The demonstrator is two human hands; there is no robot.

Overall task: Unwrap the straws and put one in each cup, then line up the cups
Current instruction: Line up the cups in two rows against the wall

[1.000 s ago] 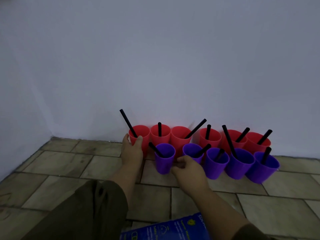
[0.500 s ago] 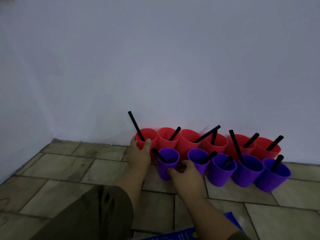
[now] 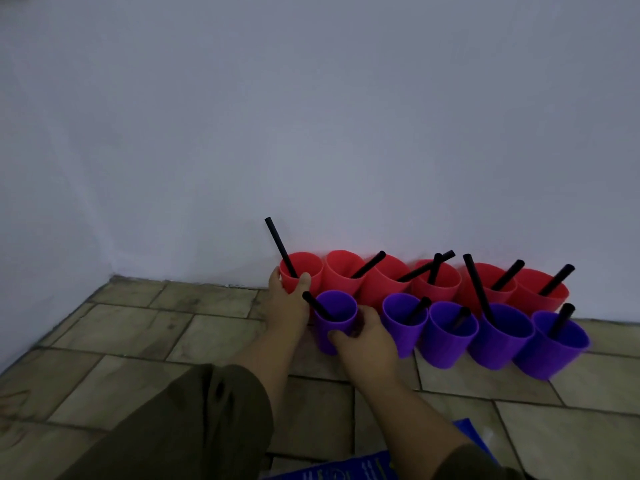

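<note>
Several red cups stand in a row against the wall, and several purple cups form a second row in front of them. A black straw leans in each one. My left hand point(image 3: 289, 303) grips the leftmost red cup point(image 3: 302, 268), thumb on its front, with a long straw point(image 3: 280, 245) rising from it. My right hand point(image 3: 363, 336) holds the leftmost purple cup point(image 3: 335, 315) from the right side, fingers around its lower wall. A small gap separates that cup from the purple cup beside it point(image 3: 403, 323).
The cups stand on a tiled floor point(image 3: 173, 327) close to a white wall point(image 3: 311, 133), with a room corner at the left. My trouser-covered knee point(image 3: 194, 420) fills the lower left. A blue printed package point(image 3: 346, 471) lies at the bottom edge.
The view has shifted, so the cups sit further right in frame. My right hand has closed around the leftmost purple cup. My left hand stays on the leftmost red cup.
</note>
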